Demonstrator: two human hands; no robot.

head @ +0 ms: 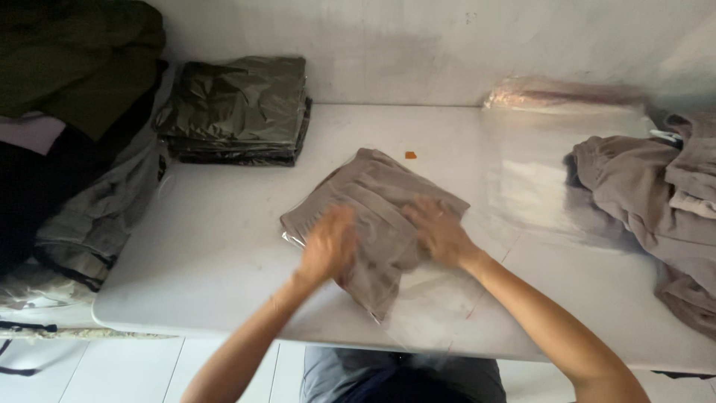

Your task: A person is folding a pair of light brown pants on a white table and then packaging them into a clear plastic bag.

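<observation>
A folded taupe garment [373, 198] lies inside a clear plastic bag [425, 298] in the middle of the white table [216, 246]. My left hand [328, 245] rests on the garment's near left part and looks blurred. My right hand [438, 231] presses flat on its near right part, fingers spread. The bag's loose open end trails toward the table's front edge, under my right forearm.
A stack of dark green bagged garments [239, 112] sits at the back left. Loose taupe garments [656, 201] are heaped at the right. Empty clear bags [559, 97] lie at the back right. Dark and grey clothes [74, 149] pile up off the left edge. A small orange scrap [410, 155] lies beyond the garment.
</observation>
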